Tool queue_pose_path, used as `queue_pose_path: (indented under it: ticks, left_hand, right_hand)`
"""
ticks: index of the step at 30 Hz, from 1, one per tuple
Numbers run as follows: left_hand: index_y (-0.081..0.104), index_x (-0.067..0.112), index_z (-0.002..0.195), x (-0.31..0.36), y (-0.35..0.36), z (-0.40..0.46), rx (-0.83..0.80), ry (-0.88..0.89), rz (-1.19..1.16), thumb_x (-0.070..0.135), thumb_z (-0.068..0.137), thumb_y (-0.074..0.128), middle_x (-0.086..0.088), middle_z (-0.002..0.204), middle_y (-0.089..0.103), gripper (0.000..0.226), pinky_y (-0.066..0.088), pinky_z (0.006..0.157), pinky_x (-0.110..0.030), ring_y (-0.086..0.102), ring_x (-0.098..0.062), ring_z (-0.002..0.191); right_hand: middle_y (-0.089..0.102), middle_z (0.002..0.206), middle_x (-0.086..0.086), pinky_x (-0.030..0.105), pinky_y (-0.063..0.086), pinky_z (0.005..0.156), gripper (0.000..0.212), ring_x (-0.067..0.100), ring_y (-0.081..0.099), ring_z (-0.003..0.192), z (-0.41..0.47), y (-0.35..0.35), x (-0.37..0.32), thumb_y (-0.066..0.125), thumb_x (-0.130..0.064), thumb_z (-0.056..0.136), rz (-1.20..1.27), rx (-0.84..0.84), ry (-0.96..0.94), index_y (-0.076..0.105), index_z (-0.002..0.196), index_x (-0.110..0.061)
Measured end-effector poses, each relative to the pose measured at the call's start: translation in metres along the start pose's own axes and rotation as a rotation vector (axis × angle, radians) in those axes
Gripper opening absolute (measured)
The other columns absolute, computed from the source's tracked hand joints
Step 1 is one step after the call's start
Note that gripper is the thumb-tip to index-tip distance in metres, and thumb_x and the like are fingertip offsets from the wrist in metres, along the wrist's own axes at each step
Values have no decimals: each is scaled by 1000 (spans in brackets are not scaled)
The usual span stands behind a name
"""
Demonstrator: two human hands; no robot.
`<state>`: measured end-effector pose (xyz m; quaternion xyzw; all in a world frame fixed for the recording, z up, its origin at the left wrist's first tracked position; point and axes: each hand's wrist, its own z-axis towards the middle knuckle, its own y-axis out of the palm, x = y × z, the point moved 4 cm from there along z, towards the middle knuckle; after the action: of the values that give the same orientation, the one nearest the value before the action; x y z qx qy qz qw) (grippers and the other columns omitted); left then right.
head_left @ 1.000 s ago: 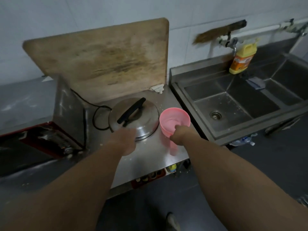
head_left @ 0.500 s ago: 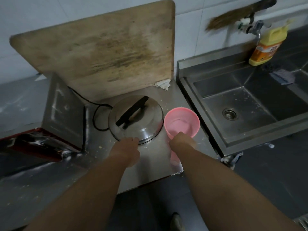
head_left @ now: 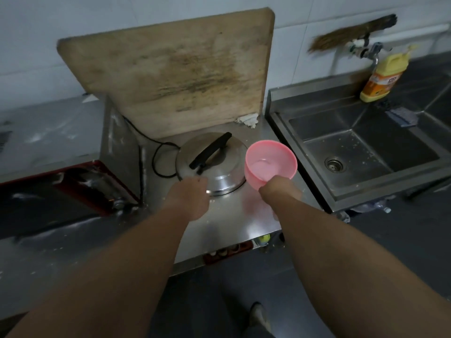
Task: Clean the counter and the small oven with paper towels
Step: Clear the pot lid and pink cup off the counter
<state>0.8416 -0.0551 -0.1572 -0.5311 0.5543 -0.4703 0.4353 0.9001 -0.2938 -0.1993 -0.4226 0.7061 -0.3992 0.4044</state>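
Observation:
My right hand grips the near side of a pink plastic cup that stands on the steel counter. Beside it lies a round metal lid with a black handle. My left hand is at the lid's front rim with its fingers curled down over the edge. The small oven, red-trimmed and dusted with white, sits to the left, its steel side facing the lid. A crumpled paper towel lies at the back of the counter.
A big worn cutting board leans on the tiled wall behind the lid. A black cable loops beside the oven. The steel sink is on the right, with a yellow detergent bottle, a tap and a cloth.
My left hand has moved forward from the bare counter to the lid's front rim. My right hand has kept its hold on the pink cup. The view has shifted slightly.

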Motion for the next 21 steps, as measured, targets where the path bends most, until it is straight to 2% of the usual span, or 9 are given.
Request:
queue_pose_path:
  ticks: [3,6,8,11,14,17,21]
  left_hand:
    - [51,18,128,-33,-1,-46,67,7,-54,27,95,47,-8,125,58,34,47,91,-40,53,-27,114]
    - [49,17,136,-72,8,-103,88,-4,-127,25,96,45,-8,129,57,41,45,94,-41,49,-28,119]
    - [54,16,131,-108,18,-150,110,-45,-145,25,95,45,-9,127,60,38,46,93,-42,50,-30,119]
    - [59,16,117,-166,35,-221,131,-114,-147,26,94,47,-9,121,62,28,46,88,-40,52,-30,114]
    - [59,19,122,-219,52,-288,129,-210,-196,26,96,45,-4,121,62,30,47,92,-39,53,-24,113]
    - [60,21,121,-267,75,-356,109,-348,-236,27,97,46,-1,116,62,28,49,91,-38,55,-19,104]
    - [58,18,122,-313,118,-427,11,-477,-221,24,97,43,-4,120,61,29,49,90,-38,54,-21,107]
  right_hand:
    - [65,87,7,35,55,73,26,29,64,79,-46,11,-28,56,-31,85,-30,53,-56,63,105,-14]
    - [55,77,3,32,48,66,26,25,55,71,-102,32,-60,55,-33,85,-84,83,-140,61,105,-17]
    - [55,81,3,33,49,67,29,27,56,75,-149,55,-89,52,-37,83,-107,43,-228,59,105,-20]
    - [62,92,4,36,53,77,32,28,59,84,-219,99,-128,50,-41,81,-83,-38,-358,60,106,-23]
    - [67,99,8,35,52,75,33,30,62,90,-280,145,-158,50,-45,82,-99,-86,-456,61,106,-24]
    - [68,103,9,35,51,74,39,33,64,92,-335,197,-184,42,-52,89,-91,-165,-531,59,112,-26]
    - [68,109,9,36,53,80,35,32,64,96,-389,261,-195,44,-41,91,-129,-282,-606,58,119,-26]
